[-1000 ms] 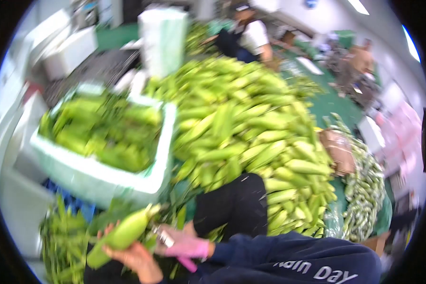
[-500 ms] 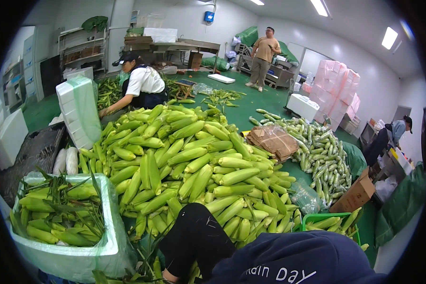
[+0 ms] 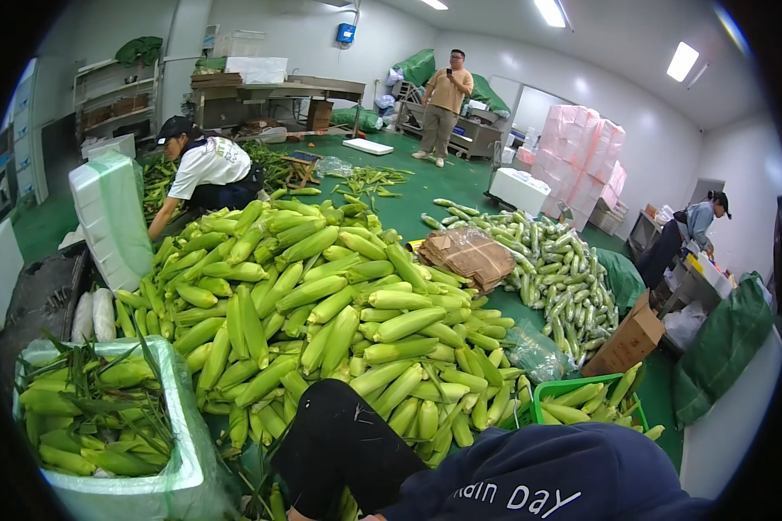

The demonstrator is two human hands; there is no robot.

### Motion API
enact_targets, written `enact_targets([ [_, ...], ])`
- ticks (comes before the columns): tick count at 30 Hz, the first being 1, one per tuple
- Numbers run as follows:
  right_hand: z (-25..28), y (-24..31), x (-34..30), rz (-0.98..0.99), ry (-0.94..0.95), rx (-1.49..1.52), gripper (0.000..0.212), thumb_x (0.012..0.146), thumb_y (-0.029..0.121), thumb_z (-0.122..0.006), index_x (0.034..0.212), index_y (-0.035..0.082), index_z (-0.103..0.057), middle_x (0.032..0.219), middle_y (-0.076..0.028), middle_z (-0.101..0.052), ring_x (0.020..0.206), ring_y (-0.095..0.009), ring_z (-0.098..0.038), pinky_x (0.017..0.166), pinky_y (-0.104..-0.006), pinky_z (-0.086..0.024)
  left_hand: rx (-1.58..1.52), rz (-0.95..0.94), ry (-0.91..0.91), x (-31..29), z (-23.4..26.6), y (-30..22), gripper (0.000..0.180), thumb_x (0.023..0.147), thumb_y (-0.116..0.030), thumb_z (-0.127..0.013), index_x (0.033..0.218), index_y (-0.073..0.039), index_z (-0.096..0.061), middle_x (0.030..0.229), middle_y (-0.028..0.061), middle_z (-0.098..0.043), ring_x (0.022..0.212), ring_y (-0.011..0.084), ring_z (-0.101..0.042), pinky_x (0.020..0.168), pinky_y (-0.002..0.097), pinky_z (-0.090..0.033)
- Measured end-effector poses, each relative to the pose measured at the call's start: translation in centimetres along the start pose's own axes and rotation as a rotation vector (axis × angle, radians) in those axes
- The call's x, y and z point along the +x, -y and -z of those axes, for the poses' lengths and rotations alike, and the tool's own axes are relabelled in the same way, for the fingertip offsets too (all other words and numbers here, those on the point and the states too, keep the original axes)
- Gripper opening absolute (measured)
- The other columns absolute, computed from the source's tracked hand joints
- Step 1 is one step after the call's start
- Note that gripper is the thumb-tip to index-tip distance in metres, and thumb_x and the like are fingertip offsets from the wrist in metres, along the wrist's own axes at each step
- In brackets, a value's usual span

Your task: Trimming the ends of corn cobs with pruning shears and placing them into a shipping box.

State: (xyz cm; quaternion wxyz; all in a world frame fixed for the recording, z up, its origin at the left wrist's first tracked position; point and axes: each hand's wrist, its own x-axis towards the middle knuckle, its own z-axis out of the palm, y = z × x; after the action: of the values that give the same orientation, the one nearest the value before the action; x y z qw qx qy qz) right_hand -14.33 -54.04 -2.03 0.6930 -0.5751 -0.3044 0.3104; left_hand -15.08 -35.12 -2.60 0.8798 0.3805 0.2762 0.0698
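Neither my left hand nor my right hand can be made out. Slivers of skin show at the lower edge, too small to tell what part they are. My black-clad knee [image 3: 343, 434] and my dark blue top [image 3: 556, 473] fill the lower middle. Before my knee rises a large heap of green corn cobs in husks [image 3: 321, 295]. At the left stands a white foam box [image 3: 187, 460] lined with clear green plastic, with husked cobs and loose leaves inside. To my right, a green crate [image 3: 543, 398] holds more cobs.
A person in a white shirt [image 3: 208, 169] crouches beyond the heap; another person [image 3: 447, 100] stands at the back, a third [image 3: 691, 230] bends at the right. Plastic-wrapped cobs [image 3: 565, 291], flattened brown sacks [image 3: 467, 256], a cardboard box [image 3: 626, 339] and stacked foam boxes [image 3: 578, 161] lie rightward.
The view has swung right, so the scene sits further left. The standing person now holds a phone up in front of the chest. The heap looks the same.
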Motion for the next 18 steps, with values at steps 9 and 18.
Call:
enact_targets([
  [9,1.9,-4.8,3.0,-0.153,-0.247,-0.410,0.042,0.080,0.028,-0.073,0.109,0.004,-0.054,0.090,-0.008,-0.063,0.082,-0.016,-0.061,0.070,-0.0326,-0.050,0.096,0.108,0.037,-0.5,0.6,-0.7,0.048,0.097,-0.039,-0.052,0.127,-0.002,-0.055,0.115,0.0133,-0.063,0.102,0.0249,-0.060,0.089,0.0382,-0.047],
  [18,2.4,-7.2,0.2,-0.324,-0.042,-0.625,0.040,0.073,0.040,-0.071,0.097,0.009,-0.065,0.092,-0.013,-0.067,0.085,-0.030,-0.065,0.073,-0.0413,-0.052,0.229,0.250,0.176,-2.2,-1.2,-0.7,0.046,0.098,-0.036,-0.052,0.128,-0.002,-0.053,0.112,0.0132,-0.063,0.097,0.0246,-0.061,0.084,0.0369,-0.049],
])
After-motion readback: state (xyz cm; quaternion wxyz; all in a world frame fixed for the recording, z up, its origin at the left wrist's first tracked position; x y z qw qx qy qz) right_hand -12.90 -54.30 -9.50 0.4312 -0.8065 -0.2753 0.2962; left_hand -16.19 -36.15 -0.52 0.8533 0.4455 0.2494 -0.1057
